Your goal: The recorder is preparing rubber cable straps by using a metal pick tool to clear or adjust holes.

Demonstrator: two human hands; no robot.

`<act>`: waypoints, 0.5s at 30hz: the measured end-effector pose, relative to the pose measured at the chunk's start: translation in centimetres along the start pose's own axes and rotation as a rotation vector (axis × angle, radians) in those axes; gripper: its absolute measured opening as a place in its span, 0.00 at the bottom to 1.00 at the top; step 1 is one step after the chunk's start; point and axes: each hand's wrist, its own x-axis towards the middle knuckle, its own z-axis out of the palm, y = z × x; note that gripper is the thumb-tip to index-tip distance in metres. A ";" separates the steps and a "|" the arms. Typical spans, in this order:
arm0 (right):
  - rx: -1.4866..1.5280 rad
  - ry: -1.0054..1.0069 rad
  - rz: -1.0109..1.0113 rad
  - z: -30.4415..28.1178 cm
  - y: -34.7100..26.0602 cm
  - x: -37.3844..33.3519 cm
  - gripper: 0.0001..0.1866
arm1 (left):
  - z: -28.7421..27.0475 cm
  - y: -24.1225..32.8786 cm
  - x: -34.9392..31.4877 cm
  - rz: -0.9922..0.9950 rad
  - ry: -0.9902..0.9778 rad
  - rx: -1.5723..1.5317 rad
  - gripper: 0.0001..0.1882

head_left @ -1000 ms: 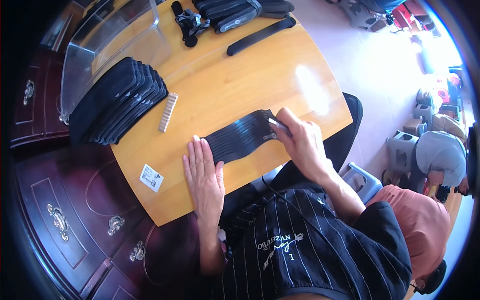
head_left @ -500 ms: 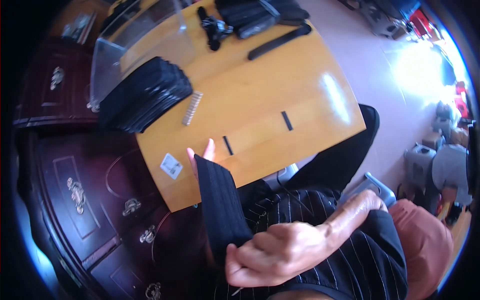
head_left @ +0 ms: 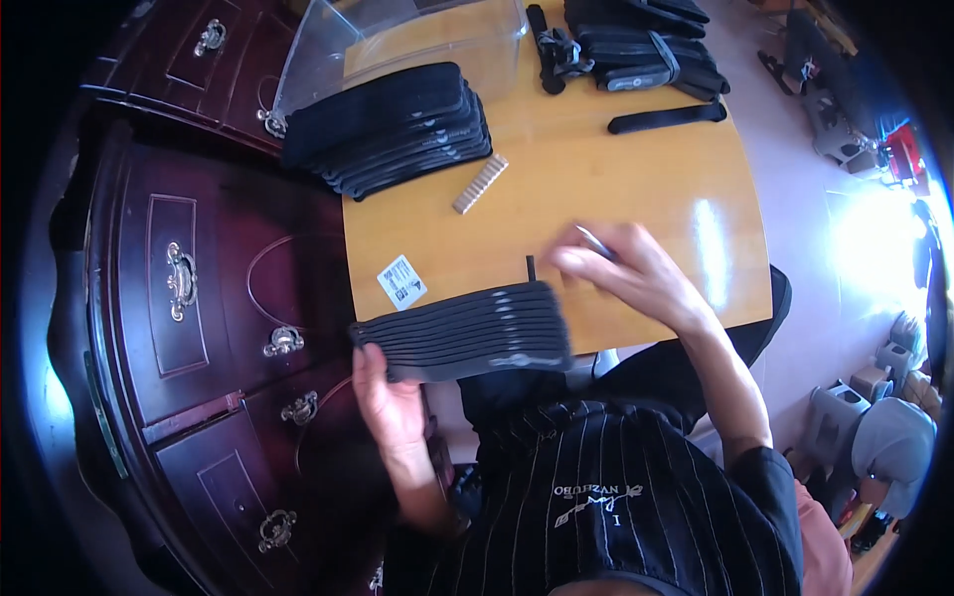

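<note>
My left hand (head_left: 388, 402) grips the left end of a stack of flat black fabric bands (head_left: 457, 333), held over the table's near edge. Small pale marks run in a row along the stack's right part. My right hand (head_left: 626, 273), a little blurred, is raised over the table to the right of the stack. A thin silvery pointed tool (head_left: 594, 241) sticks out of its closed fingers; its exact kind does not show. A short black strip (head_left: 531, 267) lies on the table just beyond the stack.
On the yellow table (head_left: 646, 179) are a pile of black bands (head_left: 388, 129), a clear plastic bin (head_left: 397, 40), a row of small beige pieces (head_left: 481, 184), a white label (head_left: 401, 282), a black strap (head_left: 666, 118) and bundled black bands (head_left: 646, 60). Dark drawers (head_left: 179, 278) stand left.
The stack has turned from upright to lying crosswise, its layered edges now showing. My right hand has moved from its near end up over the table. The view has shifted left.
</note>
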 end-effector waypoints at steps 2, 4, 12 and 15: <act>-0.426 0.196 -0.374 0.8 1.5 4.8 0.14 | -1.5 1.8 1.2 0.026 -0.120 -0.030 0.17; -0.524 0.249 -0.449 2.0 2.5 8.9 0.14 | -1.5 2.7 1.8 0.085 -0.052 0.033 0.16; -0.891 0.190 -0.179 2.2 4.5 10.5 0.10 | -4.2 4.0 3.8 0.170 0.033 0.110 0.15; -0.898 0.304 -0.147 -1.0 5.5 8.2 0.09 | -4.2 3.7 5.2 0.153 0.006 0.108 0.13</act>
